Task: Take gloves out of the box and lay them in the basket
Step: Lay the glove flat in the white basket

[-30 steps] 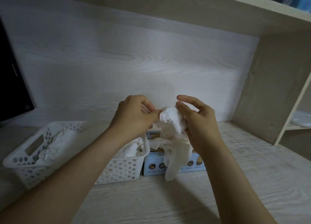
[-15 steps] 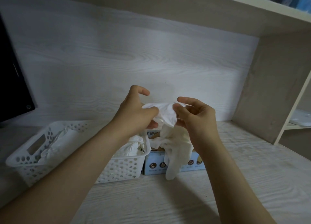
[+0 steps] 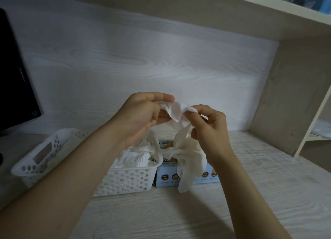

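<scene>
A thin white glove point(image 3: 180, 120) hangs in the air above the light blue glove box point(image 3: 204, 177), its fingers drooping down in front of the box. My left hand point(image 3: 141, 118) pinches the glove's cuff on the left, and my right hand point(image 3: 209, 125) pinches the cuff on the right, stretching it between them. More white glove material bunches out of the box's top opening. Left of the box stands a white perforated basket point(image 3: 125, 181) with several white gloves point(image 3: 138, 154) lying inside; my left forearm crosses over it.
A dark monitor point(image 3: 14, 77) stands at the far left. A shelf board point(image 3: 268, 9) runs overhead, and a wooden side panel point(image 3: 290, 95) closes the desk on the right. The pale wood desk top point(image 3: 179, 217) lies in front of the box.
Both hands have lifted the glove higher and pulled its bunched cuff apart, so it now stretches flat between them. Basket and box have not moved.
</scene>
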`<state>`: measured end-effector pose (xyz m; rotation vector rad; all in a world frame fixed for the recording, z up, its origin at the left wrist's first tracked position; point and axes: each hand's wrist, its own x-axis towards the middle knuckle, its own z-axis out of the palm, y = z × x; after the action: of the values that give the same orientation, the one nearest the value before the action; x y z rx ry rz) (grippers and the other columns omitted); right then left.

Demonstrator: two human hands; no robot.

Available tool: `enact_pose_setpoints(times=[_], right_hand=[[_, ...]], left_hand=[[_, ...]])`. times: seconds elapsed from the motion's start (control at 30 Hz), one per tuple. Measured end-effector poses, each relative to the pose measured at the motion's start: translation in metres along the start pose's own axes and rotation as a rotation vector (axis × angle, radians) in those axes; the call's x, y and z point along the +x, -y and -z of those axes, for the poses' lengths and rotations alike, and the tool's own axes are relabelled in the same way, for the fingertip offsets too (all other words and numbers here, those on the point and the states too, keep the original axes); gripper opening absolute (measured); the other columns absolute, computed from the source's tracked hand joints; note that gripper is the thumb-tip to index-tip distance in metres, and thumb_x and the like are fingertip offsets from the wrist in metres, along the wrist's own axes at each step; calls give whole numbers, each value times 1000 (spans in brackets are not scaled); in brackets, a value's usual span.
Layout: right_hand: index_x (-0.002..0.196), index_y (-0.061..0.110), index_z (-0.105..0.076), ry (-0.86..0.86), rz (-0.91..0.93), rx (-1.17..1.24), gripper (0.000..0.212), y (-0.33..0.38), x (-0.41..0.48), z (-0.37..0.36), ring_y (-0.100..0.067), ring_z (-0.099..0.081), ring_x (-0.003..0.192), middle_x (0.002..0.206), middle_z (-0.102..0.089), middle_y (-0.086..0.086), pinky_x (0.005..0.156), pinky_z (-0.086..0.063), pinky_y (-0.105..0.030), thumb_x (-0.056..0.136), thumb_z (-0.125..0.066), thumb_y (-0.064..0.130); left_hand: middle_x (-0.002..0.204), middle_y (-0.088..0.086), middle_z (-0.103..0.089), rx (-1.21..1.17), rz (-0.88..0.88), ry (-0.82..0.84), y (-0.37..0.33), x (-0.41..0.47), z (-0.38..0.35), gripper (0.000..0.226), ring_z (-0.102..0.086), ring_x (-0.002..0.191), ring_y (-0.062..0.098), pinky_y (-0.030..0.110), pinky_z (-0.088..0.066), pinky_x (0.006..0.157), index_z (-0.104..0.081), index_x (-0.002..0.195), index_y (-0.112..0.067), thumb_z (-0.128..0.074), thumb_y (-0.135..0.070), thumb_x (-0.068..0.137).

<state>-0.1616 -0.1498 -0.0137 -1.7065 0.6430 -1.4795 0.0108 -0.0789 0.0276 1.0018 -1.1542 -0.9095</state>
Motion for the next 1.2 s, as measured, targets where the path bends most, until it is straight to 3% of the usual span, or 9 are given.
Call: enact_pose_setpoints(times=[0.17, 0.33, 0.53, 0.6, 0.73, 0.8, 0.93, 1.07, 1.2], right_hand=[[70, -11, -53, 34, -8, -20, 42, 2, -1, -2, -15, -37, 64, 71, -39, -22, 62, -34, -34, 95, -61, 22], [70, 1, -58, 97, -132, 75, 33, 4, -3, -1, -12, -28, 51, 58, -35, -2, 49, -25, -25, 102, -58, 9], [67, -5, -31, 283, -212, 240, 24, 11, -3, 1, -36, -17, 69, 72, -20, -21, 62, -18, -42, 69, -51, 9], [71, -9, -37, 301, -268, 296, 29, 10, -4, 1, -39, -19, 72, 74, -25, -27, 65, -24, -40, 65, -52, 15], [68, 6, -48, 373, -360, 360, 33, 11, -7, 5, -19, -52, 61, 65, -53, -8, 63, -46, -32, 88, -54, 31], [90, 0, -72, 420, -291, 196, 45, 11, -7, 5, -30, -71, 81, 86, -74, -14, 78, -56, -41, 93, -58, 42], [86, -18, -60, 467, -275, 253, 35, 8, -5, 4, -34, -59, 76, 84, -62, -23, 74, -48, -42, 80, -67, 15], [116, -21, -60, 486, -345, 442, 62, 9, -3, 6, -38, -64, 98, 108, -65, -30, 83, -52, -44, 73, -68, 23], [124, -23, -56, 377, -378, 328, 51, 9, -4, 5, -39, -67, 100, 124, -64, -40, 87, -52, -43, 94, -69, 16]], left_hand=[[121, -14, -68, 492, -184, 76, -1, -7, -1, 32, -74, 98, 11, 29, -60, 91, -78, 106, -39, -85, -16, 85], [120, -19, -66, 659, -285, 11, 3, -3, -2, 8, -60, 113, -1, 27, -50, 100, -79, 98, -43, -77, -46, 91], [101, 17, -74, 484, -151, -116, -2, -1, -2, 25, -66, 82, 14, 32, -51, 78, -80, 88, -15, -67, -33, 99], [93, 11, -76, 450, -116, -99, -5, -2, -4, 22, -65, 80, 10, 26, -50, 74, -80, 87, -15, -65, -26, 99], [77, -3, -69, 446, -88, -57, -6, -4, -6, 21, -64, 70, 7, 24, -49, 63, -78, 82, -16, -63, -20, 96], [76, 0, -69, 458, -84, -38, -6, -6, -7, 21, -65, 69, 11, 27, -50, 64, -77, 82, -16, -66, -26, 96], [97, 11, -77, 455, -113, -7, -7, -10, -11, 24, -75, 85, 26, 36, -55, 76, -78, 89, -22, -72, -44, 96], [103, 26, -71, 380, -152, -51, -6, -7, -13, 16, -66, 78, 30, 40, -50, 71, -74, 97, -24, -66, -38, 100], [90, 6, -75, 364, -170, -208, -2, 0, -9, 13, -71, 78, 18, 36, -55, 68, -72, 100, -25, -64, -36, 102]])
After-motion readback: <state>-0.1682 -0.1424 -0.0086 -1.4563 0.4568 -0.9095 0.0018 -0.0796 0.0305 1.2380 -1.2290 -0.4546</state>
